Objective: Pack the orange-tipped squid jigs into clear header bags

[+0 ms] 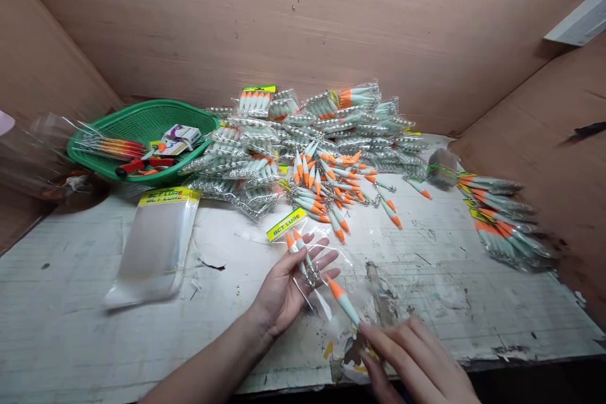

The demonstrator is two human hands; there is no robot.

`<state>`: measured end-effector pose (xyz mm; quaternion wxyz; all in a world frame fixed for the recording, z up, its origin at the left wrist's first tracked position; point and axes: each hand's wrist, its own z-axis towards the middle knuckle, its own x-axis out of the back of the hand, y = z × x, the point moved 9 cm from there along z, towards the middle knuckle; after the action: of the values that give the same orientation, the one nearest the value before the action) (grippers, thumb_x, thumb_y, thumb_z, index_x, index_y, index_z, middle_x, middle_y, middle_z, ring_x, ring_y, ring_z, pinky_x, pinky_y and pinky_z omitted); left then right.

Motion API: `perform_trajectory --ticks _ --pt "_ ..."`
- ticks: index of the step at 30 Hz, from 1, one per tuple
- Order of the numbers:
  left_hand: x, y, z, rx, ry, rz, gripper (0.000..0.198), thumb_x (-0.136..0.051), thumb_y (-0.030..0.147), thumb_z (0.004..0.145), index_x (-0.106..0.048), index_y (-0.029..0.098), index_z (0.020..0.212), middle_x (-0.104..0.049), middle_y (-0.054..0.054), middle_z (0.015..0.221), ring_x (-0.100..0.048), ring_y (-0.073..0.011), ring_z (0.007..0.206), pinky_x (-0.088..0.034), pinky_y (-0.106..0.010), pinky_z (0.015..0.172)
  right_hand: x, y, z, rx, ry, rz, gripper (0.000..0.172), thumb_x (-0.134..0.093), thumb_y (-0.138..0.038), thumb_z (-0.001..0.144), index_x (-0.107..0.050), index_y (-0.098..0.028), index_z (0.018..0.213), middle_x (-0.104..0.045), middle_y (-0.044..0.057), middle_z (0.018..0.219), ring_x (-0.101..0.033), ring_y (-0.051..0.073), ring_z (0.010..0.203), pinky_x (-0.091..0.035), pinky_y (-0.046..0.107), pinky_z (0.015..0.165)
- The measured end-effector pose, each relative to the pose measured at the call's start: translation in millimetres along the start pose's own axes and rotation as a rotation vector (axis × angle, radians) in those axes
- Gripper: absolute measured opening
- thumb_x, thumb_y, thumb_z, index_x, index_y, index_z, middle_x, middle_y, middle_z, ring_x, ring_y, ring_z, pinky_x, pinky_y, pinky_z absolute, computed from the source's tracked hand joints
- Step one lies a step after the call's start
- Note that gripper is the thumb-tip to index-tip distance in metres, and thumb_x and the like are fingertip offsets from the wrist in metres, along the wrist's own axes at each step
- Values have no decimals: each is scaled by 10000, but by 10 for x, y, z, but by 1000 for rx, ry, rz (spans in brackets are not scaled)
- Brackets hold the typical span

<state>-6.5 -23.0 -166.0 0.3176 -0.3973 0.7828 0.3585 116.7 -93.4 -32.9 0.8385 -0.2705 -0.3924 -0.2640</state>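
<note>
Palm up over the table, my left hand [288, 287] holds a clear plastic bag [286, 226] with a yellow "BCT LURE" header, its thumb pressed on it. Two orange and pale green fishing lures [299, 249] lie inside the bag, heads toward the header. In my right hand [411, 353] another fishing lure [345, 304] is pinched at its tail end, its orange tip pointing up and left at the bag's lower end. The hook end of that lure is hidden by the fingers. Beyond the hands lies a loose pile of the same lures [331, 189].
Filled lure packs [255, 132] are heaped at the back. A green basket [142, 110] with pliers [130, 167] and small boxes stands back left. Flat header bags [151, 246] lie at left. More filled packs [511, 227] sit at right, near the side panel [534, 120].
</note>
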Motion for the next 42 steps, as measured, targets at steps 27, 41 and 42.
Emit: perform_trajectory --ticks 27,41,42 --pt "-111 -143 -66 96 -102 19 429 -499 226 896 -465 109 1307 -536 -200 1331 -636 -329 1047 -527 -504 879 -147 135 106 -94 194 -132 241 -630 -62 791 -652 -221 971 -709 59 1081 -549 257 931 -377 417 801" --pt "-100 -143 -105 60 -114 59 590 -564 90 817 -400 210 1371 -579 -122 1307 -629 -309 1068 -504 -475 930 -51 222 227 -30 213 52 342 -558 -64 832 -629 -225 1125 -700 46 1003 -589 218 922 -395 386 779" --pt "-106 -120 -109 59 -110 45 567 -564 125 830 -403 220 1365 -567 -116 1322 -628 -323 1065 -523 -485 895 17 377 220 -100 276 117 349 -558 -53 825 -623 -238 1113 -686 49 991 -590 213 915 -424 383 776"
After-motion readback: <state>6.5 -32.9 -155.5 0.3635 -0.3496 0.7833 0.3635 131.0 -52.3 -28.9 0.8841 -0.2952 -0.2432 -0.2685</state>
